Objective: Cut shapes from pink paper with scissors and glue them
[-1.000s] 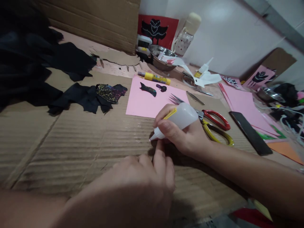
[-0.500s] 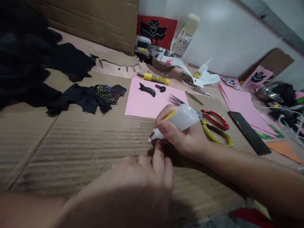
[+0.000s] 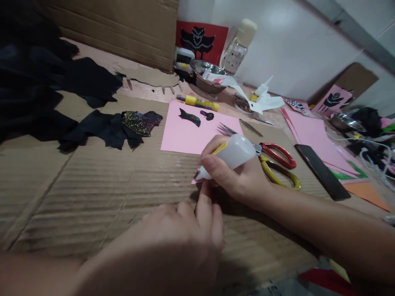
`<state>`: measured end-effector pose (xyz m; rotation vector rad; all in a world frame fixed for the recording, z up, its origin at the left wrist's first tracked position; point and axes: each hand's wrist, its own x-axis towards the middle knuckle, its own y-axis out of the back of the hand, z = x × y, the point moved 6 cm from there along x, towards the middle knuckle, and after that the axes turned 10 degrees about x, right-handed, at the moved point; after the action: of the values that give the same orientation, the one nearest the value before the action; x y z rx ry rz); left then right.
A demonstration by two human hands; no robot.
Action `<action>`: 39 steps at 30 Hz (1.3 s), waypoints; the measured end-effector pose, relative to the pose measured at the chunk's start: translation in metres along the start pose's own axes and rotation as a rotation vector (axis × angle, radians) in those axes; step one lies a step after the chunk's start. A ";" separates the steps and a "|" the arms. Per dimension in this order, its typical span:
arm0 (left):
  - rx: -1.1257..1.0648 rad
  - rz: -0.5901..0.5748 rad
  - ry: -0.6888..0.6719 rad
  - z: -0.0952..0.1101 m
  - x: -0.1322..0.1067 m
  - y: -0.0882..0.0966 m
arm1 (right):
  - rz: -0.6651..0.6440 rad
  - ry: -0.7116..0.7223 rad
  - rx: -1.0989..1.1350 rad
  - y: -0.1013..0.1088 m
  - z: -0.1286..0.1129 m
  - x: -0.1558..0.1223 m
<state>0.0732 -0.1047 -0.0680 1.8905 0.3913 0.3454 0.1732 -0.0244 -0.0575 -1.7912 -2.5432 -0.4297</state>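
My right hand (image 3: 233,174) is wrapped round a white glue bottle (image 3: 240,151) tipped nozzle down. The nozzle meets a small pink paper piece (image 3: 194,181) lying on the cardboard sheet (image 3: 148,172); most of that piece is hidden by my hands. My left hand (image 3: 182,234) rests low on the cardboard with curled fingers, one fingertip pressing the pink piece down close to the nozzle. Behind them, a pink sheet (image 3: 182,139) carries two dark glittery cut-outs. Pliers (image 3: 279,156) with one red and one yellow handle lie just past the bottle.
A yellow glue stick (image 3: 202,103), tweezers (image 3: 251,127) and a steel bowl (image 3: 206,82) sit farther back. Black fabric scraps (image 3: 101,127) spread at left. A dark phone-like slab (image 3: 322,172) and pink sheets (image 3: 314,135) lie at right; a cardboard panel (image 3: 120,33) stands behind.
The view has shifted very slightly. Both hands and the glue bottle stay almost in place, with the nozzle still at the pink piece.
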 end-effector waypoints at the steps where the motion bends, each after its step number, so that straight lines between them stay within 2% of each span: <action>1: 0.002 -0.005 0.013 0.000 0.000 0.000 | -0.007 -0.012 0.013 0.000 0.001 0.000; 5: 0.009 -0.023 0.003 0.001 0.000 0.001 | -0.063 -0.024 0.034 -0.003 0.001 -0.001; 9: 0.013 -0.036 0.016 -0.001 0.000 -0.001 | -0.036 0.027 -0.038 0.000 -0.004 -0.001; 14: 0.063 0.093 -0.010 0.001 -0.001 -0.001 | 0.053 0.023 -0.058 0.008 -0.002 0.000; 16: 0.068 0.107 -0.006 0.001 -0.003 -0.001 | 0.063 0.023 -0.054 0.009 -0.001 0.001; 23: 0.022 0.085 0.050 -0.003 -0.001 0.000 | -0.078 -0.008 0.006 0.000 0.001 -0.001; 29: 0.056 0.148 0.013 0.000 -0.001 0.002 | 0.030 0.021 -0.044 0.008 0.000 0.002; 35: 0.041 0.133 0.017 0.000 -0.003 0.001 | -0.062 -0.012 -0.003 0.002 0.002 0.000; 39: 0.043 0.140 0.055 -0.002 -0.003 0.001 | -0.015 -0.018 -0.026 0.005 0.002 0.001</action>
<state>0.0693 -0.1047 -0.0668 1.9582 0.3057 0.4865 0.1777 -0.0216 -0.0584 -1.7935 -2.5772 -0.4510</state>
